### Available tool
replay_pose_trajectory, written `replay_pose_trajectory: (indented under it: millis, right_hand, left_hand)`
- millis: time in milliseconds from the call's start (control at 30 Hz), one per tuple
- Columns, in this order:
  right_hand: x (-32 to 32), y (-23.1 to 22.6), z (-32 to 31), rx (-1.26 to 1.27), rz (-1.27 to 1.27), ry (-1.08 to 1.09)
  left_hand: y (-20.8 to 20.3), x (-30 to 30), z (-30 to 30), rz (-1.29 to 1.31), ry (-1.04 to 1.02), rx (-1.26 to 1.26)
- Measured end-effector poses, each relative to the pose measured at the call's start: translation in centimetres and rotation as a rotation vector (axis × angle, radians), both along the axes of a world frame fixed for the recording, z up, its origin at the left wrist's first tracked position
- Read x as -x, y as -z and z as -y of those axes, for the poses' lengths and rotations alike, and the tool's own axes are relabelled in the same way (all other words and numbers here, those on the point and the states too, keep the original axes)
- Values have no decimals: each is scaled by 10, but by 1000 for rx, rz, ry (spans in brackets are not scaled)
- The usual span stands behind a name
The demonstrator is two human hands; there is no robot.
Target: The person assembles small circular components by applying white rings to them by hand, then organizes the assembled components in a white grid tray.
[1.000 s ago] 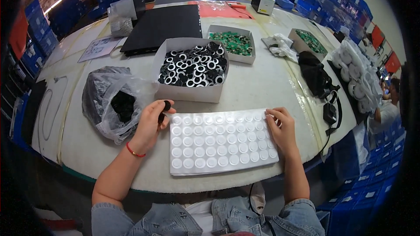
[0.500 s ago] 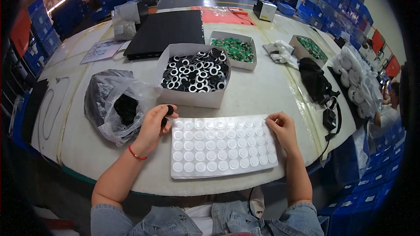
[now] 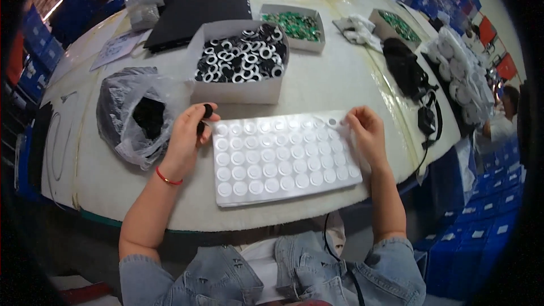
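A white blister tray [image 3: 283,158] with rows of round pockets lies flat on the table in front of me. My left hand [image 3: 187,136] is at its left edge and pinches small black round parts [image 3: 207,111] between thumb and fingers. At the tray's far right corner rests my right hand [image 3: 365,133], fingertips on the rim. Just behind the tray stands a white cardboard box [image 3: 238,93] full of black and white rings.
A clear plastic bag [image 3: 127,116] with dark parts lies to the left. Behind are a black flat sheet [image 3: 198,5], two boxes of green parts [image 3: 294,25], a black pouch with cable [image 3: 405,71], bagged white pieces [image 3: 462,73]. Blue crates surround the table; a person sits at right.
My head moved closer, so everything looks larger. My left hand lifted the black parts slightly toward the tray's top left corner. The right hand stays on the tray's corner.
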State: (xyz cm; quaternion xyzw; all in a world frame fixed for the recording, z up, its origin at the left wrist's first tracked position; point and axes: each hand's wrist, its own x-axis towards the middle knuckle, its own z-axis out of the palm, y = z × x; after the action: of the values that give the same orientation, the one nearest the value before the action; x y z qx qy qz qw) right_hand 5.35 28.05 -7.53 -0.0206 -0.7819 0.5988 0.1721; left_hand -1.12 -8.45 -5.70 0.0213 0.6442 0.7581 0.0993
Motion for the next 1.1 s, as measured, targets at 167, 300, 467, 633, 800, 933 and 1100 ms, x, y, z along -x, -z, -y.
replay_pose_trajectory:
  millis: [167,300,467,633,800,933,1100]
  right_hand:
    - [-9,-9,3,58,-51,-81]
    - [-8,-18,2,232,80,-151]
    - [-10,-23,3,132,211,-244]
    - [-17,-23,9,67,181,-284]
    - [-30,-40,27,58,163,-214]
    - [-36,-55,43,58,112,-210]
    - [-31,-84,63,12,92,-213]
  left_hand:
    - [-2,-5,-1,-1,13,-3]
    - [0,-4,0,-21,17,20]
    - [0,-3,-1,-46,25,64]
    - [0,-4,0,-60,35,86]
    - [-4,-6,-4,-33,56,125]
    - [-3,-7,-3,-49,66,102]
    - [-7,-9,-4,-41,55,70]
